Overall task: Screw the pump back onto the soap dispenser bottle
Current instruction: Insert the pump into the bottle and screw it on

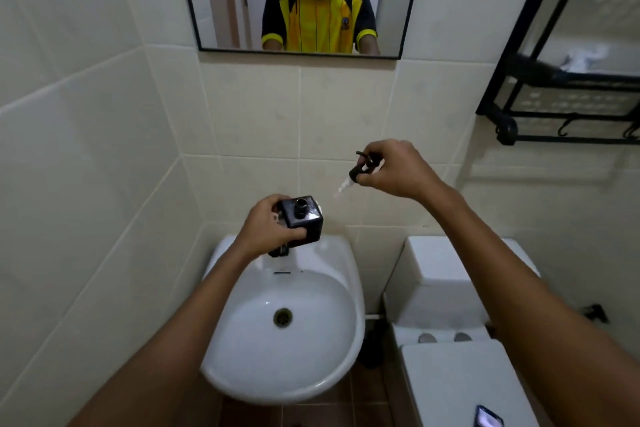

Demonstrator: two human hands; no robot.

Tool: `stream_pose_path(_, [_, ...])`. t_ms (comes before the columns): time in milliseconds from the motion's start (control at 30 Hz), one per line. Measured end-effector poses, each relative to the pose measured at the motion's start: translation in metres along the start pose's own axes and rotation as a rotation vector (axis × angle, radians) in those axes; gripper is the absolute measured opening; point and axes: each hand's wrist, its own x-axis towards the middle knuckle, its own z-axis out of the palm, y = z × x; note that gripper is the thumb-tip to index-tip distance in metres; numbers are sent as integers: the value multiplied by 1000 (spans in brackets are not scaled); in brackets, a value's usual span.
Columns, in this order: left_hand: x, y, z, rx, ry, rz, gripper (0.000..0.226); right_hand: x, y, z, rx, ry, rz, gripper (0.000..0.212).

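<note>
Closest to the camera, down in the bottom right corner, there's a phone [488,419] lying on the toilet lid [460,388]. Past that is the sink [353,288], and above its back rim the left hand [266,230] is wrapped tight around the soap dispenser bottle [304,224]. It's dark, square and glossy, probably slick and rigid, maybe glass or ceramic, so holding it by the flat sides like that seems smart. It stands roughly upright, open threaded neck [300,207] pointing up and a bit toward the camera.

Further back and to the right, well apart from the bottle, the right hand [394,168] has the pump [360,168] pinched at its collar between closed fingertips. It looks light. Its long axis is tilted, the pale dip tube [343,185] aimed down-left at the neck, the nozzle up top. Not threaded on yet.
</note>
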Motion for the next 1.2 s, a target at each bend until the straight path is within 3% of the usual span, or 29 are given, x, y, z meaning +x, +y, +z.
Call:
stream_pose_path(333, [-5, 44, -32, -105, 13, 70, 60, 7, -73, -56, -40, -27, -226, 22])
stream_pose_path(1000, [68, 130, -123, -155, -22, 313, 54, 92, -152, -109, -209, -25, -431, 31])
stream_pose_path(1200, [92, 147, -142, -249, -54, 313, 38, 122, -156, -117, -65, -10, -445, 29])
